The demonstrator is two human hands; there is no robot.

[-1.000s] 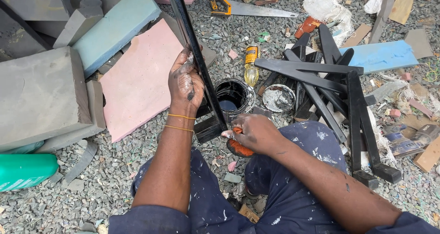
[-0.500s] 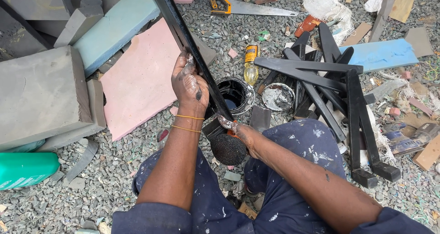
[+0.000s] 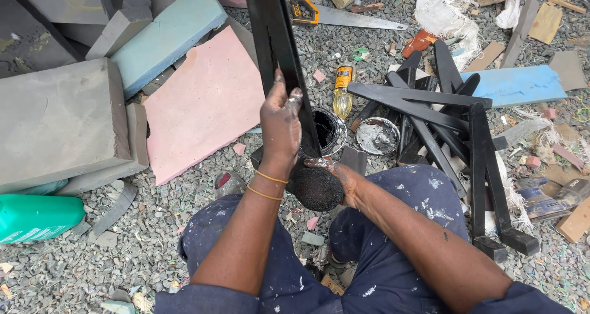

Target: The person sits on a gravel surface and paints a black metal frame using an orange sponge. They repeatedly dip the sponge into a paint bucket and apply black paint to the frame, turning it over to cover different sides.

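My left hand (image 3: 280, 123) grips a long black-painted wooden bar (image 3: 276, 43) that rises steeply toward the camera, its lower end near my lap. My right hand (image 3: 339, 174), smeared with black paint, holds a round black sponge (image 3: 316, 187) pressed against the bar's lower end. Just behind the bar sits an open can of black paint (image 3: 329, 131), with its grey-smeared lid (image 3: 377, 135) lying beside it on the gravel. My legs in paint-spattered blue trousers frame the spot.
A pile of black-painted wooden pieces (image 3: 442, 111) lies at right. Pink (image 3: 203, 105), blue (image 3: 166, 37) and grey foam blocks (image 3: 55, 123) lie at left, a green jerrycan (image 3: 37, 217) lower left. A handsaw (image 3: 344, 17) and a small yellow bottle (image 3: 343, 86) rest on gravel.
The bar has been tipped up steeper and closer to the camera. My right hand has swapped from the can area to pressing the black sponge at the bar's lower end.
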